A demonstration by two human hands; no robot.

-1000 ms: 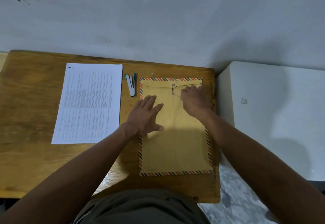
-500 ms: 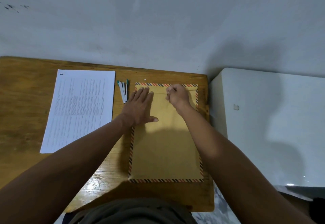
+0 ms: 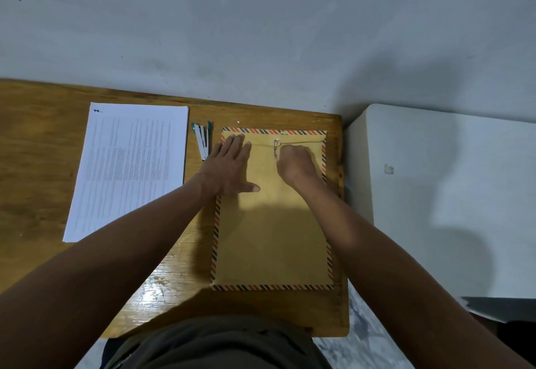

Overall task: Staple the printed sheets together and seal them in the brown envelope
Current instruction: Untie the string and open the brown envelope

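- The bench [image 3: 43,142] is varnished wood with visible grain, glossy near the front edge where it mirrors the light.
- The brown envelope [image 3: 272,241] is matt kraft paper with a printed striped border of red and dark dashes; two small shiny metal eyelets [image 3: 275,148] with a thin string sit at its flap.
- The printed sheets [image 3: 127,171] are smooth white paper, matt, with fine grey print.
- The stapler [image 3: 203,142] is bright metal with teal plastic ends.
- The wall [image 3: 261,35] is matt painted plaster, scuffed.
- The white cabinet [image 3: 449,194] beside the bench looks smooth and matt.
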